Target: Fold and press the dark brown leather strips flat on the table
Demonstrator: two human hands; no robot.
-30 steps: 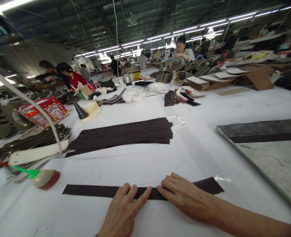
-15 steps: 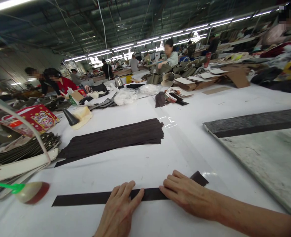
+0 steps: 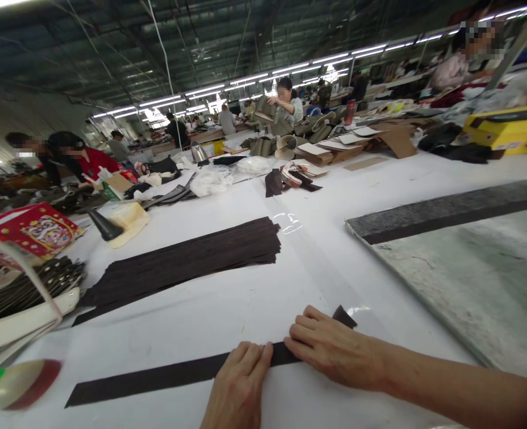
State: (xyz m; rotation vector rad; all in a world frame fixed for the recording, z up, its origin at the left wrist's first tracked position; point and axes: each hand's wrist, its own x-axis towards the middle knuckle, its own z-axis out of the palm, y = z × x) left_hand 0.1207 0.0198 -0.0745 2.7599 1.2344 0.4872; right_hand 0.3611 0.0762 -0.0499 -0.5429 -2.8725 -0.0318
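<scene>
A long dark brown strip (image 3: 156, 376), of fabric or thin leather, lies on the white tabletop in front of me. My left hand (image 3: 244, 381) is closed at the strip's middle, its fingers together and the thumb alongside them on the edge. Just to the right, my right hand (image 3: 326, 345) grips the same strip with curled fingers, its fingertips partly hiding what they pinch. The strip's right end pokes out beyond the knuckles, angled upward. Farther back lies a pile of similar dark strips (image 3: 187, 262), layered with ragged right ends.
On the right is a grey-green board (image 3: 460, 268) with a dark fuzzy band (image 3: 451, 211) along its far edge. A squeeze bottle (image 3: 22, 384) with a green cap is at lower left. Cardboard pieces (image 3: 388, 140) and a yellow box (image 3: 508, 128) sit farther back; people work beyond.
My left hand has slid right along the strip, closer to my right hand, and its thumb has drawn in against the fingers. The camera view has turned slightly right.
</scene>
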